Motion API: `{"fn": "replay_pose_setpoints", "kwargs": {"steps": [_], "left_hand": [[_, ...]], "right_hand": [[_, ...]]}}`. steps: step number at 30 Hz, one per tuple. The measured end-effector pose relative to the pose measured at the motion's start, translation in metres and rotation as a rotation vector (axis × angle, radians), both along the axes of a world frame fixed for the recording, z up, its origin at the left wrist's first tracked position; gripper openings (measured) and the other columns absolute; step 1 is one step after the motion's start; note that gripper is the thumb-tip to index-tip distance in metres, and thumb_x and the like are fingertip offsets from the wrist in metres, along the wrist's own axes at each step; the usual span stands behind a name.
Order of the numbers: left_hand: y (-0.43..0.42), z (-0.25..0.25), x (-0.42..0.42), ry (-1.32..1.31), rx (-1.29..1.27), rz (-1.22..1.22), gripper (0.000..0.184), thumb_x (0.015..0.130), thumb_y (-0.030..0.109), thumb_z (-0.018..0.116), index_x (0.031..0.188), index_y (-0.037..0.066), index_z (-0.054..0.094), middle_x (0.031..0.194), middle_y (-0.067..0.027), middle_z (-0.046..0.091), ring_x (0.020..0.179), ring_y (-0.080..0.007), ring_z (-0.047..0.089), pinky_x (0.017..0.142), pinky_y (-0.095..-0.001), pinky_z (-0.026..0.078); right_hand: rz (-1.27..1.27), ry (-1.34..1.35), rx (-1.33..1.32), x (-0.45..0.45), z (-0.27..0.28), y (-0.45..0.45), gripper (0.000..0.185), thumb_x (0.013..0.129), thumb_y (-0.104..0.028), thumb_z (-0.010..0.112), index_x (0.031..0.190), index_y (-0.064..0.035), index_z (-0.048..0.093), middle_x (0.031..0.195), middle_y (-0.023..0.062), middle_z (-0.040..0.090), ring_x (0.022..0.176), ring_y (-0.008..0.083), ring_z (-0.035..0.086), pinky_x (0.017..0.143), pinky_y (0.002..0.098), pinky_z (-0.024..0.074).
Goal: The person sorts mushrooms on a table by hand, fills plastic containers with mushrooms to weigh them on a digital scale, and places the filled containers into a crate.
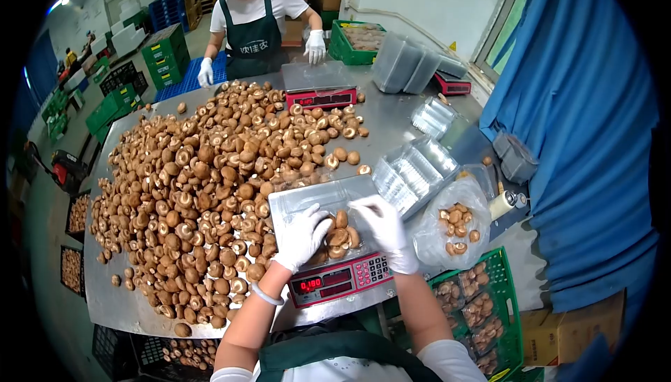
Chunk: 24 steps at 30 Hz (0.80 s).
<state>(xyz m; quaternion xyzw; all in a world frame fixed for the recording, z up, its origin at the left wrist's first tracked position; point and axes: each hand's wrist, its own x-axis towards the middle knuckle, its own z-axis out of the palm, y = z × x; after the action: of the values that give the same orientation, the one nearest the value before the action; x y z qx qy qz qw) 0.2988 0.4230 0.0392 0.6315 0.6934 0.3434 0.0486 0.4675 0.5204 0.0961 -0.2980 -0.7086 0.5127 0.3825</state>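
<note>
A clear plastic box [354,246] with several brown mushrooms [340,234] in it rests on the metal pan of a red digital scale [342,282], whose display reads 0.180. My left hand [302,238], in a white glove, is at the box's left side, with its fingers bent loosely beside the mushrooms. On the opposite side, my gloved right hand [386,229] reaches over the box's right edge, fingers pointing left and apart from the thumb. The transparent plastic makes exact contact hard to see. Left of the scale spreads a large heap of mushrooms [189,193].
Stacked clear boxes [417,176] and a plastic bag with mushrooms [453,225] stand to the right. A green crate [514,312] of filled packs is below. Across the table, a gloved person [255,25] stands at another scale [320,95]. A blue curtain [580,137] hangs at right.
</note>
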Motion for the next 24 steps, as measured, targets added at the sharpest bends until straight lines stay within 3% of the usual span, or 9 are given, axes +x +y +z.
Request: {"fn": "replay_pose_setpoints", "kwargs": {"steps": [2, 6, 8, 10, 11, 12, 15, 18, 24], "left_hand": [[-0.006, 0.011, -0.004, 0.007, -0.020, 0.017, 0.033, 0.091, 0.028, 0.057, 0.116, 0.008, 0.062, 0.125, -0.0170, 0.057, 0.109, -0.0350, 0.056, 0.096, -0.0386, 0.043], [-0.055, 0.040, -0.041, -0.283, 0.176, 0.164, 0.030, 0.092, 0.021, 0.055, 0.116, 0.006, 0.062, 0.119, -0.0152, 0.061, 0.112, -0.0309, 0.057, 0.097, -0.0373, 0.043], [-0.095, 0.031, -0.064, -0.372, 0.180, 0.277, 0.029, 0.093, 0.017, 0.053, 0.117, 0.004, 0.062, 0.115, -0.0128, 0.063, 0.108, -0.0266, 0.059, 0.095, -0.0354, 0.044], [-0.137, 0.014, -0.078, -0.562, 0.106, 0.447, 0.028, 0.095, 0.017, 0.050, 0.115, 0.000, 0.061, 0.112, -0.0111, 0.064, 0.104, -0.0222, 0.060, 0.093, -0.0326, 0.045], [-0.159, 0.000, -0.080, -0.586, 0.089, 0.506, 0.029, 0.096, 0.018, 0.049, 0.115, -0.001, 0.060, 0.111, -0.0111, 0.064, 0.103, -0.0205, 0.060, 0.092, -0.0314, 0.045], [-0.181, -0.012, -0.082, -0.606, 0.066, 0.563, 0.030, 0.098, 0.019, 0.047, 0.115, -0.002, 0.060, 0.110, -0.0111, 0.064, 0.102, -0.0188, 0.060, 0.092, -0.0302, 0.045], [-0.222, -0.032, -0.072, -0.716, 0.064, 0.655, 0.033, 0.099, 0.023, 0.047, 0.116, -0.003, 0.058, 0.111, -0.0109, 0.063, 0.105, -0.0186, 0.058, 0.094, -0.0302, 0.043], [-0.246, -0.064, -0.068, -0.728, 0.084, 0.729, 0.032, 0.097, 0.022, 0.051, 0.115, -0.003, 0.059, 0.110, -0.0108, 0.063, 0.104, -0.0195, 0.058, 0.094, -0.0307, 0.043], [-0.237, -0.041, -0.050, -0.544, 0.013, 0.748, 0.026, 0.090, 0.010, 0.058, 0.113, -0.002, 0.060, 0.104, -0.0130, 0.065, 0.095, -0.0200, 0.061, 0.085, -0.0304, 0.048]], "right_hand": [[0.012, -0.043, -0.027, 0.039, 0.015, -0.004, 0.012, 0.089, -0.007, 0.058, 0.092, 0.0019, 0.066, 0.091, 0.0061, 0.068, 0.083, 0.0119, 0.062, 0.079, 0.0255, 0.0486], [0.487, -0.325, -0.284, 0.128, -0.007, -0.007, 0.017, 0.092, -0.010, 0.053, 0.089, -0.0009, 0.067, 0.085, 0.0089, 0.068, 0.080, 0.0164, 0.064, 0.079, 0.0288, 0.0498], [0.670, -0.653, -0.068, 0.150, -0.032, -0.014, 0.024, 0.092, -0.024, 0.055, 0.086, -0.0056, 0.069, 0.078, 0.0134, 0.067, 0.075, 0.0226, 0.066, 0.073, 0.0328, 0.0512], [0.498, -1.115, 0.481, 0.163, -0.048, -0.035, 0.033, 0.088, -0.039, 0.058, 0.082, -0.0090, 0.069, 0.074, 0.0144, 0.065, 0.071, 0.0295, 0.065, 0.067, 0.0372, 0.0512], [0.394, -1.444, 0.537, 0.168, -0.059, -0.037, 0.041, 0.082, -0.049, 0.058, 0.080, -0.0102, 0.069, 0.073, 0.0122, 0.065, 0.072, 0.0319, 0.064, 0.065, 0.0417, 0.0496], [0.367, -1.219, 0.519, 0.181, -0.079, -0.027, 0.032, 0.082, -0.040, 0.061, 0.076, -0.0090, 0.067, 0.070, 0.0107, 0.064, 0.068, 0.0331, 0.063, 0.063, 0.0431, 0.0487], [0.225, -0.889, 0.463, 0.144, -0.037, -0.026, 0.010, 0.080, -0.016, 0.066, 0.079, -0.0066, 0.066, 0.077, 0.0110, 0.065, 0.075, 0.0301, 0.063, 0.067, 0.0412, 0.0478], [0.053, -0.635, 0.556, 0.101, -0.024, -0.023, 0.009, 0.078, -0.012, 0.067, 0.085, -0.0068, 0.068, 0.085, 0.0097, 0.066, 0.082, 0.0279, 0.063, 0.073, 0.0387, 0.0477], [0.137, -0.444, 0.618, 0.028, -0.006, -0.023, 0.009, 0.078, -0.011, 0.068, 0.087, -0.0078, 0.068, 0.089, 0.0058, 0.067, 0.085, 0.0242, 0.063, 0.077, 0.0358, 0.0480]]}}
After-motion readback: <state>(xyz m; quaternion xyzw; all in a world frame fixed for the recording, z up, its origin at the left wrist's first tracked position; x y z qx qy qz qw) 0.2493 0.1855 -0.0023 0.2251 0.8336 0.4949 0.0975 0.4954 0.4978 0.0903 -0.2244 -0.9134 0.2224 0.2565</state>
